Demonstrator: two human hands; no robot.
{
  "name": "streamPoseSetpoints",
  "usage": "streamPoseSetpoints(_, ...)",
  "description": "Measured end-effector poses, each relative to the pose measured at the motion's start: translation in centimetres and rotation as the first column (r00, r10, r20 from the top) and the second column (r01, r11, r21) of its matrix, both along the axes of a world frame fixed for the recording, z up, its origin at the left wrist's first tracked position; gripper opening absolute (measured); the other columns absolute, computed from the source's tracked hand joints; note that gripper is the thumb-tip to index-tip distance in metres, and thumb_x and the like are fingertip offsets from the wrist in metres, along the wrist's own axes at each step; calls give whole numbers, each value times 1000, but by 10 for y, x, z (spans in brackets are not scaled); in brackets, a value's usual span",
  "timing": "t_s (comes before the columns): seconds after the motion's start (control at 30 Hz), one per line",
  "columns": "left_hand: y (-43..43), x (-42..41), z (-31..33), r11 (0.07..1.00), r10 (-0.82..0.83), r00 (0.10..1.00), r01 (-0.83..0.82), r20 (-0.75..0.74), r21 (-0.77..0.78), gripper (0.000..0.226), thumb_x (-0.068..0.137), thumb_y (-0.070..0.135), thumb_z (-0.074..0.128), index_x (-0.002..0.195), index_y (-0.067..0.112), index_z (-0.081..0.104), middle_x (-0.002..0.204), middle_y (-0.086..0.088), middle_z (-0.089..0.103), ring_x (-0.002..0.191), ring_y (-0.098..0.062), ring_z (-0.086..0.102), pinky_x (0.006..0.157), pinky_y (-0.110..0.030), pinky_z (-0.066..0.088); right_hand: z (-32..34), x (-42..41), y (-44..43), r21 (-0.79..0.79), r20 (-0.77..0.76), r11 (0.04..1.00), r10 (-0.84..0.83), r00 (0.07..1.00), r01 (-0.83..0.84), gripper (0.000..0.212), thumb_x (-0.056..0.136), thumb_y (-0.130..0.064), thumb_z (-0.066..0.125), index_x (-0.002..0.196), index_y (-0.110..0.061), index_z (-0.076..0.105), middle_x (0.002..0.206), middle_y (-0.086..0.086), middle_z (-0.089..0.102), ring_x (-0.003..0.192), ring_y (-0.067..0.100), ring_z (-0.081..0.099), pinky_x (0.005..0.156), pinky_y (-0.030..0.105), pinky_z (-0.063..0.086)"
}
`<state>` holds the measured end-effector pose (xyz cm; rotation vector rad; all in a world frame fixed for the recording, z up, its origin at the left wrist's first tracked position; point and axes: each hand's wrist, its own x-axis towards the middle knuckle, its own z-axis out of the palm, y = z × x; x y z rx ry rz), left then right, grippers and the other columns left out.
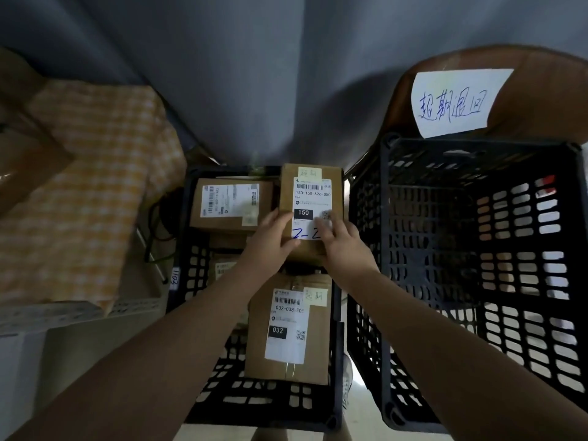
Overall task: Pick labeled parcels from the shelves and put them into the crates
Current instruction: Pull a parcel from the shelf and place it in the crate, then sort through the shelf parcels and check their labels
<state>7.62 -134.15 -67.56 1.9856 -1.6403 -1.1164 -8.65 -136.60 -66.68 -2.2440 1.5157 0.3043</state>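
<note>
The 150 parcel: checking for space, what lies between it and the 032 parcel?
Head view: the left hand and right hand, holding the 150 parcel's near end, fill that stretch before the 032 parcel.

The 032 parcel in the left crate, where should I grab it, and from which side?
Come from above, on its left. The 032 parcel lies flat, label up; its right edge looks tight against the crate wall, while bare crate floor shows along its left edge. Probably hook fingers under that left edge, tilt it up, then take a grip across the narrow width.
</note>
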Motion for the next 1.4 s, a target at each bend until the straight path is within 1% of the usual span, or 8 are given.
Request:
streamPoseSetpoints(0.17,-2,1,-13,987,-159,929,155,334,41,63,95,32,54,150,25,23,155,-8,23,139,-29,28,110,-43,34,-10,4,-1,-49,-232,988,131,964,-147,73,97,-28,48,153,-19,2,160,8,1,147,29,-4,119,48,-1)
streamPoseSetpoints(0.27,-5,-1,-8,965,-247,835,256,492,50,63,96,42,46,151,26,18,156,-10,20,141,-32,18,112,-44,24,-5,-3,-6,12,-273,992,126,954,-127,77,96,-31,48,152,-24,-3,161,4,-5,147,29,-3,119,49,0)
streamPoseSetpoints(0.57,8,-2,19,964,-257,803,249,538,89,61,96,39,48,148,21,24,154,-9,23,142,-30,15,113,-44,21,28,-17,-3,44,-283,987,161,946,-155,69,95,-34,48,152,-24,10,161,5,3,147,29,-1,119,49,-3)
streamPoseSetpoints(0.87,83,-5,100,995,-80,769,98,635,7,55,98,38,43,147,19,26,154,-8,20,139,-27,19,112,-40,23,99,-16,34,-76,-199,948,289,936,-309,64,98,-24,41,153,-22,9,160,6,6,147,31,4,120,48,3)
streamPoseSetpoints(1.17,169,-40,258,949,265,570,-12,778,-315,51,92,34,52,138,16,43,141,-14,42,126,-33,40,101,-42,39,247,-42,88,-428,-87,754,515,853,-499,52,97,-25,46,146,-17,29,156,10,23,141,30,23,118,45,11)
streamPoseSetpoints(1.27,214,-57,311,915,330,538,19,776,-403,45,81,30,63,120,8,61,118,-21,60,104,-39,57,84,-45,51,296,-46,114,-530,-53,679,572,819,-508,46,98,-28,41,142,-16,33,151,9,31,135,29,32,116,42,17)
streamPoseSetpoints(1.33,248,-63,342,908,372,493,-19,787,-418,43,78,36,52,108,10,68,106,-18,65,91,-37,63,73,-41,54,325,-44,133,-573,-19,633,624,781,-520,47,99,-31,39,144,-16,32,152,8,31,136,28,32,115,40,17)
streamPoseSetpoints(1.4,280,-67,370,907,396,419,-43,817,-418,51,80,40,42,117,13,64,118,-17,62,104,-35,59,84,-41,51,350,-35,152,-611,1,579,682,731,-540,50,99,-33,39,146,-17,31,153,7,29,138,26,29,116,38,15)
